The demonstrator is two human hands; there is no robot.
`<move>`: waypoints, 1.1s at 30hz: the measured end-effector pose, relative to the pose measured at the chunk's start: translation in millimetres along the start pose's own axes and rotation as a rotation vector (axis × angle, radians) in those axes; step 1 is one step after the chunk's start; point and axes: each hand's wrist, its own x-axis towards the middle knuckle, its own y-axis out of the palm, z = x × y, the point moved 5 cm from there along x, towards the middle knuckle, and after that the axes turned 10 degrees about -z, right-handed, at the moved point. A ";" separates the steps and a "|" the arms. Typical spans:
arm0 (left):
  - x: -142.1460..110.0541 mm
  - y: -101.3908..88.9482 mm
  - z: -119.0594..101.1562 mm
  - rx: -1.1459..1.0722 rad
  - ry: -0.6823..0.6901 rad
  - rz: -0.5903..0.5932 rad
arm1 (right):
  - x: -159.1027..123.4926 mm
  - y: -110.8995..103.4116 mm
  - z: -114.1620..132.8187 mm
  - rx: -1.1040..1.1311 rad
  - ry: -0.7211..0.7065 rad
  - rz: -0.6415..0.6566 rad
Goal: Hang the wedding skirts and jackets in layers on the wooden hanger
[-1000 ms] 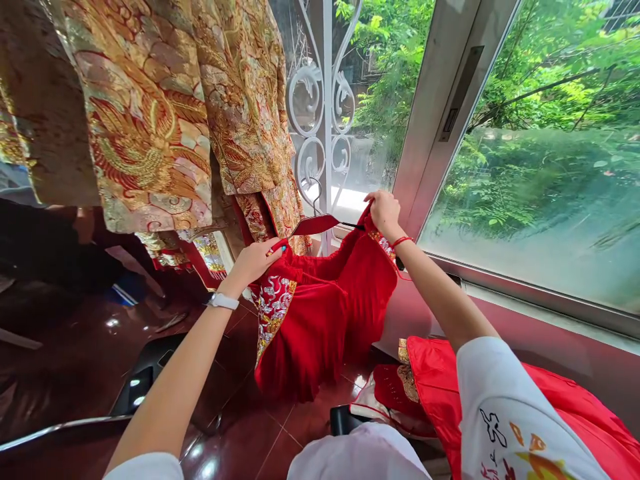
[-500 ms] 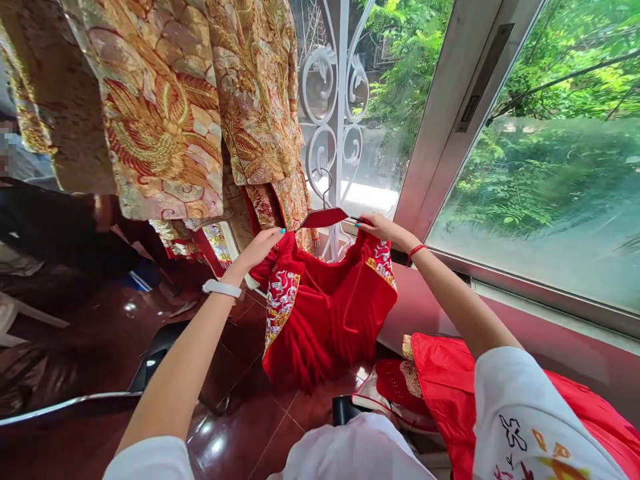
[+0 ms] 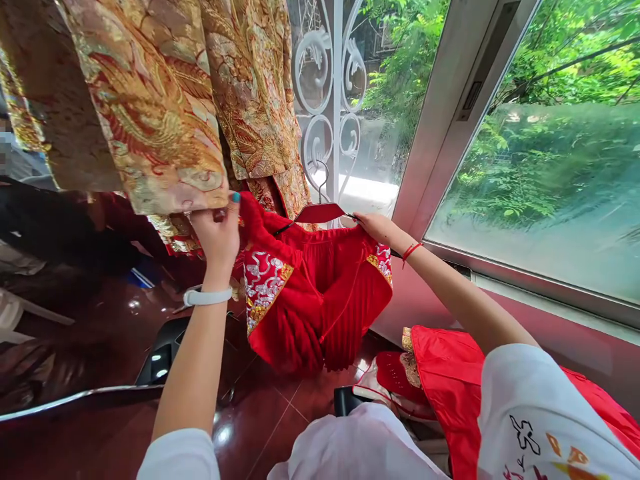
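A red pleated skirt (image 3: 310, 313) with silver and gold embroidered side panels hangs in front of me, its waistband spread open. A hanger (image 3: 320, 213) with a red centre, dark arms and a metal hook lies across the waistband. My left hand (image 3: 220, 233), closed with the thumb up, grips the skirt's left waist edge, out beyond the hanger's left end. That hand touches or nearly touches the hem of a gold embroidered jacket (image 3: 165, 127). On the other side, my right hand (image 3: 377, 228) pinches the skirt's waist at the hanger's right end.
More gold embroidered garments (image 3: 260, 93) hang at the upper left. White scroll ironwork (image 3: 337, 87) and a sliding window (image 3: 540, 173) stand ahead and right. A red garment (image 3: 445, 373) lies at lower right. A black chair (image 3: 167, 353) and a blurred person in dark clothes (image 3: 45, 233) are at left.
My left hand has moved left and slightly up, pulling the skirt's left waist edge away from the hanger's end. My right hand stays at the right end.
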 end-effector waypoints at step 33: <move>-85.7 20.2 121.4 -0.017 -0.081 0.260 | 3.4 -11.6 -0.2 -0.093 0.037 -0.007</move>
